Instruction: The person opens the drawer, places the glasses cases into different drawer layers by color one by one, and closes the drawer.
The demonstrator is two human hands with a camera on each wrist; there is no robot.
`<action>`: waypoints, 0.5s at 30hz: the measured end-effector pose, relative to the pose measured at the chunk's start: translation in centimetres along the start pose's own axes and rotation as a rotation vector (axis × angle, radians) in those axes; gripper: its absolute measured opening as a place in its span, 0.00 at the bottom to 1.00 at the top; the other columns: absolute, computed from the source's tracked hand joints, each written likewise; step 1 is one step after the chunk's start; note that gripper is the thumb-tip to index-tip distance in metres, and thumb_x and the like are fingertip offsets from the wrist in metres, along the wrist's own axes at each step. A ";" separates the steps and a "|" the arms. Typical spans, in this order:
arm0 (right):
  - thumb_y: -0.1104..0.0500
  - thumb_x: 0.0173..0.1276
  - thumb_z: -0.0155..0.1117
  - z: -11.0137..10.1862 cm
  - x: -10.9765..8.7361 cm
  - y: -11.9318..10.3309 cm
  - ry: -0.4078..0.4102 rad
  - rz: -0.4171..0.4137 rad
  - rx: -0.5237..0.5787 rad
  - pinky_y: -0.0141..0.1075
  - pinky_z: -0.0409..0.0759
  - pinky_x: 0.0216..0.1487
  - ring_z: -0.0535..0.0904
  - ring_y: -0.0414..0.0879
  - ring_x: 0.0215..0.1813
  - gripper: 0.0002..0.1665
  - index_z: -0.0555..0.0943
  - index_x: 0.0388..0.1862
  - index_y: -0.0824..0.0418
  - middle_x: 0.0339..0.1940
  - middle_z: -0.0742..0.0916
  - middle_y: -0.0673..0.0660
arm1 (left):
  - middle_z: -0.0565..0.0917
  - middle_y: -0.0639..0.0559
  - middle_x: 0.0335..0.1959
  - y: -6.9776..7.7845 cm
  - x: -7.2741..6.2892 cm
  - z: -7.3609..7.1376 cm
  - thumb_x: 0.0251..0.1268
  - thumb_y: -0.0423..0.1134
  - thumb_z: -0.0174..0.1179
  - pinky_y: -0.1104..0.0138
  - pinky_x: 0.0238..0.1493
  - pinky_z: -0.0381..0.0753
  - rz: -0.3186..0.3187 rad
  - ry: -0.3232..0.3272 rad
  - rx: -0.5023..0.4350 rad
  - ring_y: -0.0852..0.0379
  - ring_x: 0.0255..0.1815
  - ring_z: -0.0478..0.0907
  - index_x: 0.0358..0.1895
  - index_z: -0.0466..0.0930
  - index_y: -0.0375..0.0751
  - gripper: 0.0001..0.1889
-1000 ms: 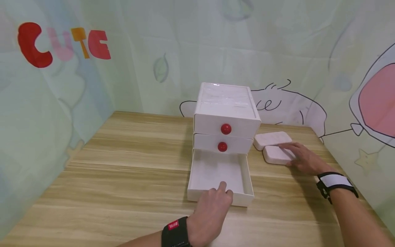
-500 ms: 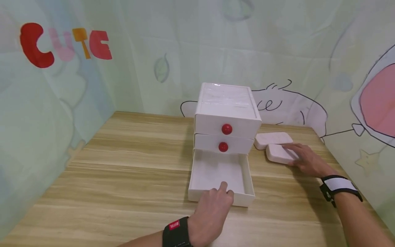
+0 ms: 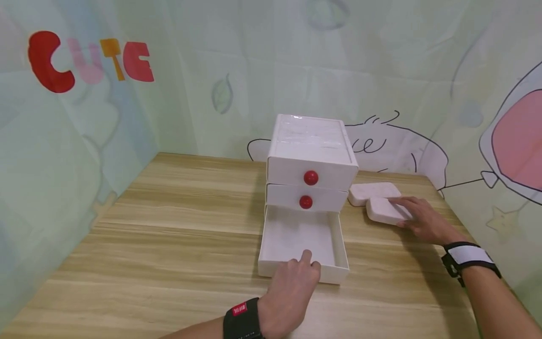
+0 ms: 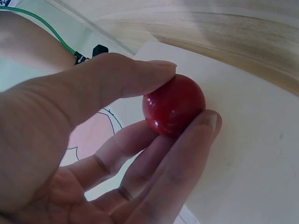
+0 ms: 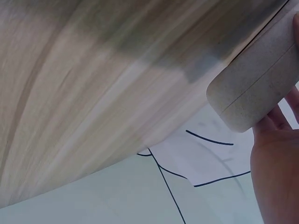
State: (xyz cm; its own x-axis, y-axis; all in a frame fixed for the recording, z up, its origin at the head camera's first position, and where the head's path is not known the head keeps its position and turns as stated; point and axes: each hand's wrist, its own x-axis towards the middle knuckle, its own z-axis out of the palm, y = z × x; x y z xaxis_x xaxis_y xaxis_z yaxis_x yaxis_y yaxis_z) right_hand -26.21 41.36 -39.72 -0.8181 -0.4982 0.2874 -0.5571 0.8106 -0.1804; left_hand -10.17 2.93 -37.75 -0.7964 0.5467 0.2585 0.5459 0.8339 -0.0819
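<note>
A small white drawer cabinet (image 3: pixel 312 137) stands on the wooden table with its bottom drawer (image 3: pixel 296 235) pulled out, nothing inside. At the drawer's front, my left hand (image 3: pixel 290 296) pinches a round red knob (image 4: pixel 174 105) between thumb and fingers. To the right of the cabinet, my right hand (image 3: pixel 425 221) holds the right end of a white rounded block (image 3: pixel 384 210), thumb on the near side and fingers over the top. The right wrist view shows this block (image 5: pixel 254 81) from its side, with a seam along it and the fingers partly cut off by the frame.
A second white rounded block (image 3: pixel 372 192) lies just behind the held one, close to the cabinet's right side. Two upper drawers with red knobs (image 3: pixel 311 178) are closed. Printed cloth walls (image 3: pixel 203 84) border the wooden table (image 3: pixel 169 226) at the back and sides.
The near white block has slid slightly to the right along with my right hand, and its left end has turned a little. My left hand and the drawer have stayed in place.
</note>
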 end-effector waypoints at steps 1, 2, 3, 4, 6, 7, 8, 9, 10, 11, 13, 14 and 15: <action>0.68 0.59 0.74 0.0 0.0 -0.1 0.007 -0.008 -0.003 0.64 0.70 0.57 0.73 0.69 0.62 0.37 0.74 0.68 0.65 0.63 0.79 0.73 | 0.74 0.54 0.26 0.0 0.0 0.0 0.49 0.33 0.76 0.72 0.17 0.74 0.001 -0.001 -0.001 0.60 0.20 0.77 0.32 0.84 0.43 0.09; 0.68 0.59 0.74 0.0 -0.1 -0.1 0.007 -0.011 -0.003 0.64 0.70 0.57 0.73 0.69 0.62 0.37 0.73 0.68 0.65 0.63 0.79 0.73 | 0.74 0.54 0.26 0.0 0.0 0.0 0.49 0.33 0.76 0.72 0.17 0.74 0.001 0.000 -0.002 0.60 0.20 0.77 0.32 0.84 0.43 0.09; 0.68 0.59 0.74 -0.1 -0.1 -0.2 0.009 -0.015 -0.003 0.63 0.70 0.56 0.73 0.69 0.62 0.37 0.73 0.68 0.64 0.63 0.79 0.73 | 0.74 0.54 0.26 0.0 0.0 0.0 0.49 0.32 0.76 0.72 0.17 0.74 0.001 -0.001 -0.006 0.60 0.20 0.77 0.32 0.84 0.43 0.10; 0.68 0.59 0.74 -0.1 -0.1 -0.3 0.012 -0.020 -0.005 0.63 0.70 0.57 0.73 0.69 0.63 0.37 0.73 0.68 0.64 0.63 0.79 0.73 | 0.74 0.54 0.26 0.0 0.0 0.0 0.49 0.32 0.76 0.72 0.17 0.74 0.002 0.001 -0.005 0.60 0.20 0.77 0.32 0.84 0.43 0.09; 0.68 0.59 0.74 0.0 -0.1 -0.4 0.016 -0.028 -0.007 0.63 0.70 0.57 0.73 0.68 0.63 0.37 0.73 0.68 0.64 0.63 0.79 0.73 | 0.74 0.54 0.26 -0.1 0.0 0.0 0.48 0.32 0.76 0.72 0.17 0.74 0.001 0.007 -0.004 0.60 0.20 0.77 0.32 0.84 0.43 0.10; 0.68 0.60 0.74 0.0 -0.1 -0.5 0.017 -0.030 -0.007 0.63 0.69 0.57 0.73 0.68 0.63 0.37 0.73 0.69 0.64 0.64 0.79 0.72 | 0.74 0.54 0.26 -0.1 0.0 0.1 0.47 0.32 0.77 0.72 0.17 0.74 -0.001 0.011 -0.001 0.60 0.20 0.77 0.32 0.84 0.43 0.10; 0.68 0.60 0.74 -0.1 -0.1 -0.5 0.018 -0.032 -0.008 0.63 0.69 0.57 0.73 0.68 0.64 0.37 0.73 0.69 0.64 0.64 0.79 0.72 | 0.74 0.54 0.26 -0.1 0.0 0.1 0.47 0.33 0.77 0.72 0.17 0.74 -0.002 0.014 0.003 0.60 0.20 0.77 0.32 0.84 0.43 0.10; 0.68 0.59 0.75 -0.1 -0.1 -0.6 0.025 -0.038 -0.009 0.62 0.69 0.58 0.73 0.68 0.64 0.37 0.73 0.68 0.64 0.63 0.79 0.72 | 0.74 0.54 0.26 -0.1 -0.1 0.1 0.46 0.33 0.77 0.71 0.16 0.74 -0.003 0.019 0.009 0.60 0.20 0.77 0.31 0.84 0.43 0.11; 0.68 0.59 0.75 -0.1 -0.1 -0.7 0.028 -0.041 -0.012 0.62 0.69 0.58 0.73 0.68 0.64 0.37 0.73 0.68 0.64 0.63 0.80 0.72 | 0.74 0.54 0.26 -0.1 -0.1 0.1 0.46 0.33 0.77 0.71 0.16 0.74 -0.004 0.024 0.015 0.60 0.20 0.77 0.31 0.84 0.43 0.11; 0.67 0.59 0.75 -0.1 -0.1 -0.7 0.031 -0.043 -0.012 0.62 0.69 0.57 0.73 0.67 0.63 0.37 0.74 0.68 0.64 0.63 0.80 0.72 | 0.74 0.54 0.26 -0.1 -0.1 0.1 0.45 0.33 0.77 0.71 0.16 0.74 -0.005 0.027 0.018 0.60 0.20 0.77 0.31 0.83 0.43 0.11; 0.67 0.59 0.75 -0.2 -0.2 -0.8 0.039 -0.045 -0.016 0.61 0.69 0.57 0.74 0.67 0.63 0.37 0.74 0.68 0.64 0.63 0.80 0.71 | 0.73 0.54 0.26 0.0 -0.1 0.1 0.45 0.33 0.77 0.71 0.16 0.74 -0.006 0.033 0.027 0.60 0.20 0.77 0.31 0.83 0.43 0.11; 0.67 0.59 0.75 -0.2 -0.2 -0.9 0.044 -0.047 -0.020 0.61 0.70 0.57 0.74 0.67 0.62 0.37 0.74 0.68 0.64 0.62 0.80 0.71 | 0.73 0.54 0.26 0.0 -0.1 0.1 0.45 0.33 0.77 0.71 0.16 0.74 -0.005 0.034 0.026 0.60 0.20 0.77 0.31 0.83 0.43 0.11; 0.67 0.58 0.76 -0.2 -0.3 -0.9 0.049 -0.050 -0.022 0.61 0.70 0.56 0.74 0.67 0.62 0.37 0.74 0.67 0.64 0.62 0.80 0.71 | 0.73 0.54 0.26 -0.1 -0.1 0.1 0.45 0.33 0.77 0.71 0.16 0.74 -0.005 0.034 0.024 0.60 0.20 0.77 0.31 0.83 0.43 0.11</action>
State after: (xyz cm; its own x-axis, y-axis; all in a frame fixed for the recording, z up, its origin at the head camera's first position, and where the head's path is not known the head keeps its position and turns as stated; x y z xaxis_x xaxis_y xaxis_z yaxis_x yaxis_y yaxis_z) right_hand -25.48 40.83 -39.45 -0.7811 -0.5229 0.3414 -0.5933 0.7920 -0.1443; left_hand -10.16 2.84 -37.84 -0.7897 0.5397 0.2916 0.5349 0.8385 -0.1033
